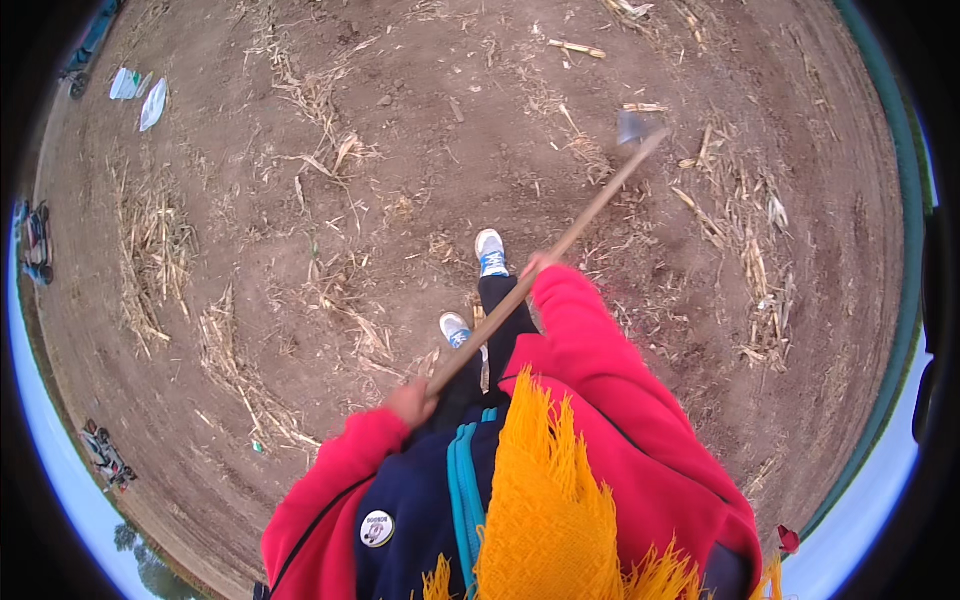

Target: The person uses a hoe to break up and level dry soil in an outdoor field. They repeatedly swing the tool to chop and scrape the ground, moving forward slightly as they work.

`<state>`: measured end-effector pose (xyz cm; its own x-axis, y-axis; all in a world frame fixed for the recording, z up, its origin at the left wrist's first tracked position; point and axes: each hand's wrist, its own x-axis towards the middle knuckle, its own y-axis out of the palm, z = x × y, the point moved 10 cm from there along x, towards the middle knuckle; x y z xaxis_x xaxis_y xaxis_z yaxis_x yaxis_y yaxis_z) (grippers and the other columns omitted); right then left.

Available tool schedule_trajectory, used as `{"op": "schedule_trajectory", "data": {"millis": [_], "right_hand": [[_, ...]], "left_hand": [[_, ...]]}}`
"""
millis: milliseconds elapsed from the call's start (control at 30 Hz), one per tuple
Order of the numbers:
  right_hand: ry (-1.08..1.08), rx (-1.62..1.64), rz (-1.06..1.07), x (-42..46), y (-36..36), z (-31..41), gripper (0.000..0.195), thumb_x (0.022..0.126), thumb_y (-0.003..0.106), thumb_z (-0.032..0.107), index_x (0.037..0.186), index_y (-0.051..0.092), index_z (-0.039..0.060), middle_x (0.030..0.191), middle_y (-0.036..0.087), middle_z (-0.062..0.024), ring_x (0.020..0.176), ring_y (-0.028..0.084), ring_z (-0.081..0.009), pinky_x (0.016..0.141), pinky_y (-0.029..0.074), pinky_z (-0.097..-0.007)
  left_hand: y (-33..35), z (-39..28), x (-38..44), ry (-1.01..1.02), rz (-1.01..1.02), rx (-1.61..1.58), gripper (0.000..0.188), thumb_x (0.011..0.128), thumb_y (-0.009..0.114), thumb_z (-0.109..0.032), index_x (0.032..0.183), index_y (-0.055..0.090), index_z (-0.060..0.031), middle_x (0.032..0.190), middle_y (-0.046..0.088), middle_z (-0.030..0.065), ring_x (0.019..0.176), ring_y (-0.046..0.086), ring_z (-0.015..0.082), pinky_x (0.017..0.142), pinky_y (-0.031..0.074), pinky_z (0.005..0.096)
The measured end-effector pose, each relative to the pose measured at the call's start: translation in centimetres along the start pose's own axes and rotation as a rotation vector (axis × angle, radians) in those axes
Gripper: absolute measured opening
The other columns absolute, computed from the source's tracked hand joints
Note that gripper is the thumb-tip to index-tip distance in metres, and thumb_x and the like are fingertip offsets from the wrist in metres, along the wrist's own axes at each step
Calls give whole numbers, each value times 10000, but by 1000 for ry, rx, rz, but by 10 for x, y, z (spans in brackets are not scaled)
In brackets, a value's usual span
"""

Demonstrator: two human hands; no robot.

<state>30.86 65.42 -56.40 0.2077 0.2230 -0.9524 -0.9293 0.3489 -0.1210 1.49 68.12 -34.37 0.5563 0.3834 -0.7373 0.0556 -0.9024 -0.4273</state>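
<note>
Both my hands grip the long wooden handle (582, 222) of a hoe, which slants from my waist up to the far right. My left hand (411, 403) holds it near its lower end, close to my body. Further up the shaft, in front of my right thigh, my right hand (538, 264) is closed around the wood. The hoe's grey metal blade (632, 127) is blurred at the far end, over the soil beside a piece of dry stalk (645, 108). Whether the blade touches the ground I cannot tell.
Bare brown soil (450, 142) spreads around my shoes (491, 255), with rows of dry corn stalks (154, 247) on it. White bags (154, 105) lie at the far left. Parked vehicles (36, 241) line the left edge. A green strip (909, 247) borders the right.
</note>
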Motion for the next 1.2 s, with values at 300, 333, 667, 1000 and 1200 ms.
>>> {"op": "schedule_trajectory", "data": {"millis": [300, 333, 667, 1000, 1200], "right_hand": [[281, 939, 283, -70, 176, -100, 140, 624, 493, 121, 588, 386, 38, 490, 413, -110, 471, 449, -284, 499, 424, -407], [269, 875, 263, -71, 172, -100, 142, 629, 492, 126, 591, 389, 36, 494, 417, -111, 473, 451, -285, 499, 426, -407], [-376, 749, -482, -169, -104, 90, 227, 751, 465, 208, 671, 497, -1, 518, 515, -119, 432, 455, -210, 532, 452, -313], [-775, 936, -423, -158, -225, 198, 108, 739, 485, 67, 688, 396, 31, 482, 404, -38, 363, 409, -153, 349, 391, -316], [-160, 234, -398, -53, -24, 85, 236, 662, 474, 168, 470, 437, 36, 424, 480, -131, 385, 503, -253, 403, 434, -363]], "left_hand": [[-62, 76, -150, -285, 125, 389, 249, 711, 519, -310, 832, 438, -108, 631, 554, 166, 593, 551, 342, 536, 431, 441], [-62, 77, -138, -226, 98, 393, 252, 710, 522, -314, 833, 440, -110, 622, 551, 168, 598, 550, 344, 543, 432, 440], [-31, -12, 62, 232, -148, 134, 274, 701, 564, -254, 872, 434, -84, 668, 543, 195, 642, 541, 366, 552, 435, 427], [-43, -138, 149, 263, -166, -105, 282, 694, 566, -237, 883, 440, -71, 729, 553, 194, 691, 536, 368, 599, 420, 431], [36, 45, 69, 50, -50, -212, 263, 700, 556, -228, 848, 446, -41, 753, 542, 207, 732, 529, 374, 598, 425, 429]]}}
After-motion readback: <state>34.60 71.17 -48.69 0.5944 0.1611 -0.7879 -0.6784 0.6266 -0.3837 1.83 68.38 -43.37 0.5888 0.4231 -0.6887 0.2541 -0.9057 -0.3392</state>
